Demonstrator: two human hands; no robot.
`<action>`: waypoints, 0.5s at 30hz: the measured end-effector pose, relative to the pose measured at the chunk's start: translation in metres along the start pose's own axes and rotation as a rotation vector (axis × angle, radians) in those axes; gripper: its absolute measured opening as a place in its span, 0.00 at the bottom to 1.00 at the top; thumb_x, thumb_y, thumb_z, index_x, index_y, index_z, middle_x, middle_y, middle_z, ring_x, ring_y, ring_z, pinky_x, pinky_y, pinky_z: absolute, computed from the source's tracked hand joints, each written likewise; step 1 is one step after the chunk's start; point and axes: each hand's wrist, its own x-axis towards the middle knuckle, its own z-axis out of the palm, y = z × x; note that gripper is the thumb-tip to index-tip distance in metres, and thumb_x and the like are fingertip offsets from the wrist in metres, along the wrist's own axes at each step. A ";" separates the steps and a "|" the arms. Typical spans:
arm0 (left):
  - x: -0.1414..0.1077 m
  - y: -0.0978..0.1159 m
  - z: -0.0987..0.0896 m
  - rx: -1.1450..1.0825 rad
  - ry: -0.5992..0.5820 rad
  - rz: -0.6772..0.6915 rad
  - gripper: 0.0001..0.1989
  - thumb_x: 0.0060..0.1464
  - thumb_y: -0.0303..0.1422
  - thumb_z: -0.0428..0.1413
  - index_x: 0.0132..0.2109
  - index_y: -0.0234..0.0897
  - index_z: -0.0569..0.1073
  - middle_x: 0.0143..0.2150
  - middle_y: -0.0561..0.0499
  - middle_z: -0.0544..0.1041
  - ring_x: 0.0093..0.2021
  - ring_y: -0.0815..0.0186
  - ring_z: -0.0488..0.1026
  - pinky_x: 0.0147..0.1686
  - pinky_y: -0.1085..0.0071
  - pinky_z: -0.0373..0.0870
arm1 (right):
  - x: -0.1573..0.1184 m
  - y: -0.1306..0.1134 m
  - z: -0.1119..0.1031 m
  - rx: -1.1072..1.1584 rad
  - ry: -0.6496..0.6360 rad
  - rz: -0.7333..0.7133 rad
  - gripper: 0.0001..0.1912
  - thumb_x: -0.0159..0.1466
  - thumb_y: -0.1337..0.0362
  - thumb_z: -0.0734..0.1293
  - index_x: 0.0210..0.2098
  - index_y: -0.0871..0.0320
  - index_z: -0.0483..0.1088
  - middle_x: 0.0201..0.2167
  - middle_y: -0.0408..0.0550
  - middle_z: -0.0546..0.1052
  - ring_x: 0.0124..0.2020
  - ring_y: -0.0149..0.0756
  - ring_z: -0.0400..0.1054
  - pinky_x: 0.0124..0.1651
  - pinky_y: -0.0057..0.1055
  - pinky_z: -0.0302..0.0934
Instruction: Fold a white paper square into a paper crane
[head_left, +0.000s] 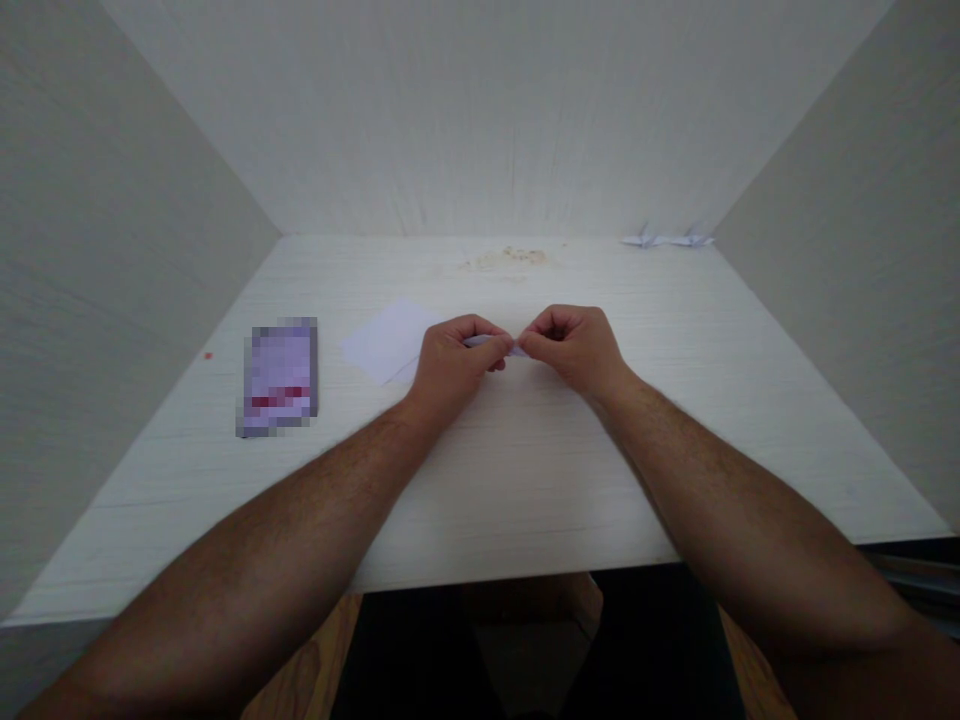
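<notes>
A small folded piece of white paper [519, 351] is pinched between my two hands above the middle of the white table. My left hand [463, 352] grips its left part, with thumb and fingers pressed together. At its right end, the fingertips of my right hand [571, 345] are closed on the paper. The fingers hide most of its shape. Flat on the table, left of my left hand and partly behind it, are white paper sheets [390, 338].
A pixelated purple rectangular item [279, 375] lies on the table [525, 480] at the left, with a small red spot [208, 356] beside it. Folded white paper pieces [667, 240] rest at the back right. Light brown marks [517, 257] show near the back wall. Panels enclose three sides.
</notes>
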 end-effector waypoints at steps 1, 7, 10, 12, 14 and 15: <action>0.000 0.000 0.000 -0.010 0.000 -0.003 0.05 0.45 0.33 0.64 0.27 0.36 0.77 0.20 0.54 0.75 0.23 0.71 0.69 0.26 0.75 0.64 | 0.000 0.000 0.000 0.016 0.002 -0.005 0.08 0.54 0.60 0.72 0.24 0.59 0.74 0.21 0.43 0.75 0.24 0.28 0.63 0.27 0.28 0.54; 0.001 -0.001 0.000 -0.046 0.001 0.002 0.07 0.46 0.34 0.65 0.27 0.36 0.77 0.20 0.54 0.75 0.22 0.71 0.69 0.25 0.74 0.64 | 0.001 0.001 -0.001 0.073 -0.004 0.012 0.08 0.53 0.60 0.72 0.26 0.58 0.75 0.21 0.42 0.74 0.23 0.28 0.62 0.26 0.28 0.54; 0.002 -0.002 0.000 -0.068 0.000 0.003 0.07 0.46 0.35 0.65 0.27 0.36 0.77 0.20 0.54 0.75 0.22 0.71 0.69 0.25 0.74 0.64 | 0.000 0.001 -0.001 0.049 0.003 0.014 0.07 0.53 0.60 0.72 0.25 0.59 0.75 0.20 0.42 0.73 0.22 0.27 0.60 0.25 0.28 0.52; 0.002 -0.002 0.000 -0.071 -0.002 0.003 0.07 0.45 0.34 0.66 0.27 0.36 0.77 0.20 0.54 0.75 0.22 0.72 0.68 0.25 0.74 0.64 | -0.001 0.000 0.000 0.021 0.014 0.014 0.07 0.54 0.61 0.71 0.25 0.59 0.74 0.19 0.41 0.72 0.21 0.27 0.59 0.24 0.27 0.50; 0.002 -0.002 0.000 -0.068 -0.005 0.003 0.07 0.45 0.34 0.66 0.27 0.36 0.77 0.20 0.54 0.75 0.22 0.72 0.68 0.25 0.75 0.64 | -0.001 -0.002 -0.001 -0.004 0.023 0.001 0.07 0.54 0.62 0.70 0.24 0.59 0.74 0.18 0.40 0.71 0.21 0.26 0.58 0.24 0.27 0.50; 0.002 -0.002 0.000 -0.064 -0.007 0.000 0.07 0.45 0.33 0.66 0.27 0.36 0.77 0.20 0.54 0.75 0.22 0.72 0.69 0.26 0.75 0.64 | -0.002 -0.003 -0.001 -0.014 0.025 -0.009 0.07 0.54 0.62 0.70 0.24 0.59 0.73 0.18 0.40 0.71 0.21 0.26 0.58 0.24 0.27 0.50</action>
